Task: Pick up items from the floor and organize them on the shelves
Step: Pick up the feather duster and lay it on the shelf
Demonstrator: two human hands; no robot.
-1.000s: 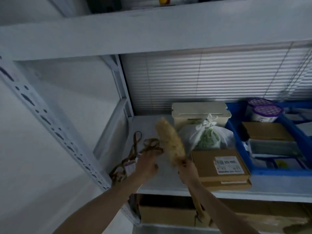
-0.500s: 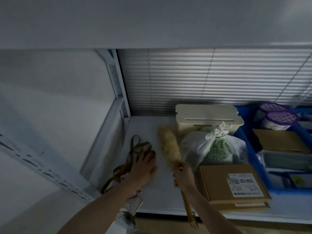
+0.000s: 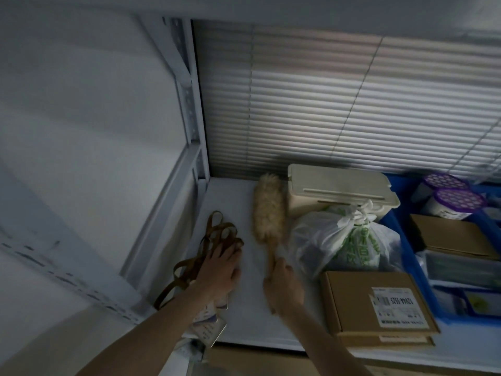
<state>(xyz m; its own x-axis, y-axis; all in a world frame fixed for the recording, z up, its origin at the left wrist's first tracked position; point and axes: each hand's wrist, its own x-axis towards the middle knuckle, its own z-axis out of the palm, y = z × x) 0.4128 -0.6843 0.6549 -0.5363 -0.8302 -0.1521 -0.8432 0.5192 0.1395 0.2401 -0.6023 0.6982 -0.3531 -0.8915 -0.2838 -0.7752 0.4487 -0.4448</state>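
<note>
Head view: in the lower centre of the frame, the duster (image 3: 269, 213) lies on the white shelf (image 3: 244, 318), with its fluffy cream head pointing toward the blinds (image 3: 352, 104) at the back and its wooden handle running down toward the camera. The right hand (image 3: 283, 287) has its fingers curled round that handle, just left of a knotted plastic bag (image 3: 344, 240). To the left, the left hand (image 3: 219, 270) rests flat with its fingers spread on a tangle of brown straps (image 3: 214, 232) near the shelf's left upright; paper tags (image 3: 208, 324) show under its wrist. Behind the bag stands a cream lidded box (image 3: 339, 191). A labelled cardboard box (image 3: 379, 302) sits at the lower right on the shelf's front edge. Further right, a blue bin (image 3: 404, 191) holds purple-lidded tubs (image 3: 458, 199) and more boxes.
</note>
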